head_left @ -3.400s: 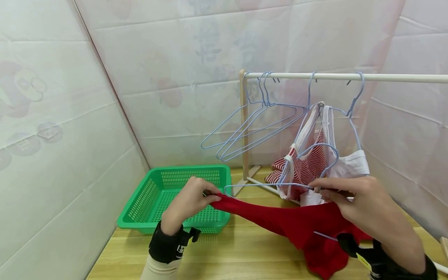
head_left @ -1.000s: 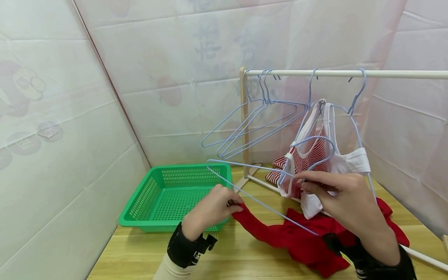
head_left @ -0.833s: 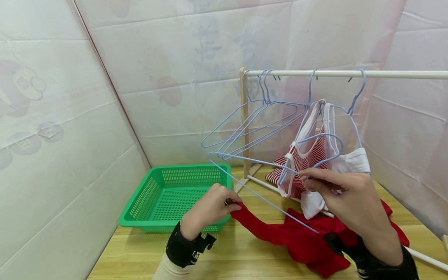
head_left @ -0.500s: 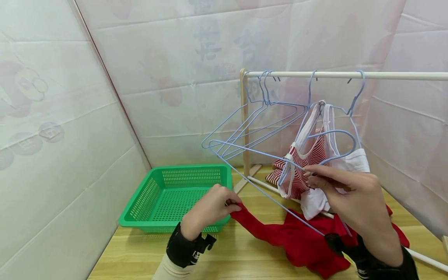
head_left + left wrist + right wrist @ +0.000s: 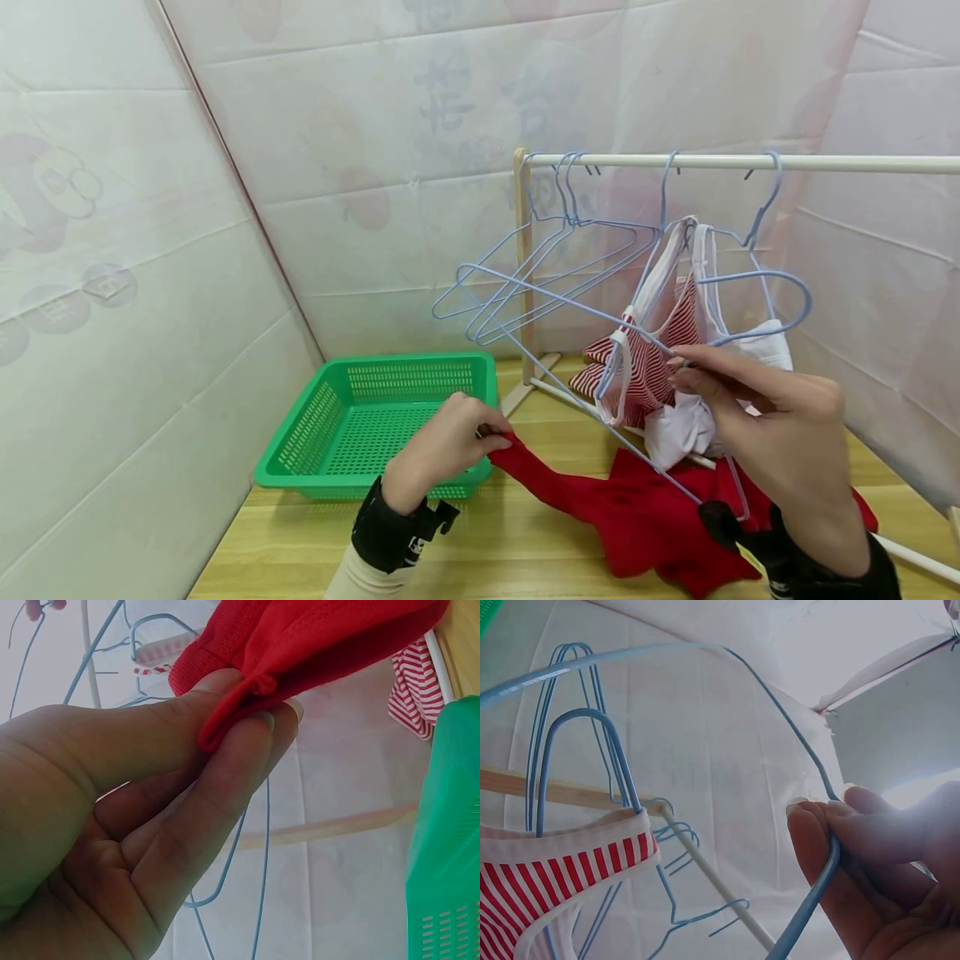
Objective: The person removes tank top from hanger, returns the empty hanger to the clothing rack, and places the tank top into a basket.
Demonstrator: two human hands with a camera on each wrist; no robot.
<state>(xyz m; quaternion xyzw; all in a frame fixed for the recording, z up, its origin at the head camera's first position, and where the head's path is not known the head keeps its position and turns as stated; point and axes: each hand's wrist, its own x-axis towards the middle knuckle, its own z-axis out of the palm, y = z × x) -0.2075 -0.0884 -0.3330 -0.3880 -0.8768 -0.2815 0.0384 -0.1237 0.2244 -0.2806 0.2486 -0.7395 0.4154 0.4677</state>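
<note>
My left hand (image 5: 450,442) pinches one end of a red garment (image 5: 652,517) between thumb and fingers. In the left wrist view the folded red cloth (image 5: 300,652) sticks out past the fingertips. The rest of the garment lies crumpled on the table, partly behind my right forearm. My right hand (image 5: 780,433) pinches a blue wire clothes hanger (image 5: 555,293) near the base of its hook. That hanger is tilted, its hook pointing right and its long lower bar slanting down over the red cloth. In the right wrist view, thumb and fingers close around the hanger wire (image 5: 829,859).
A green plastic basket (image 5: 300,417) stands at left on the wooden table (image 5: 480,558). Behind, a rack with a white rail (image 5: 600,161) carries several bare blue hangers (image 5: 480,279) and hangers with a red-striped garment (image 5: 645,367) and a white garment (image 5: 768,346).
My right hand has lifted the hanger away from the red garment and tipped its hook to the right. The garment has dropped onto the table, one end still in my left hand.
</note>
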